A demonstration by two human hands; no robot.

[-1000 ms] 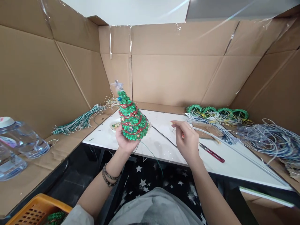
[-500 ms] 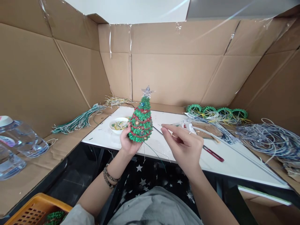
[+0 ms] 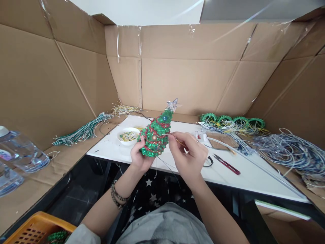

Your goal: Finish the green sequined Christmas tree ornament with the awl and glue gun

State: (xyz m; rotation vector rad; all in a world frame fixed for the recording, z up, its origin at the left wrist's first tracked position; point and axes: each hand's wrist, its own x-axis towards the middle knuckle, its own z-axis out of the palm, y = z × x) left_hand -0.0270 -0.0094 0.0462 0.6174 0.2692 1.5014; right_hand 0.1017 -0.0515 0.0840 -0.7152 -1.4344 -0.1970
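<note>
My left hand [image 3: 139, 158] grips the base of a small green beaded Christmas tree [image 3: 155, 134] with red garlands and a clear star on top; the tree tilts to the right above the white tabletop [image 3: 177, 159]. My right hand [image 3: 188, 154] is pinched on a thin yellowish wire [image 3: 175, 138] whose tip touches the tree's side. Thin green wires hang down from under the tree.
A white bowl [image 3: 128, 135] of small parts sits left of the tree. Red snips [image 3: 226, 164], green rings [image 3: 232, 121], wire bundles [image 3: 291, 152] and green-white wires [image 3: 81, 130] lie around. Cardboard walls enclose the table. Water bottles [image 3: 15, 159] and an orange basket [image 3: 33, 230] are at left.
The tree has swung from leaning left to leaning right and come lower. My right hand has moved left to the tree, bringing the thin wire against it.
</note>
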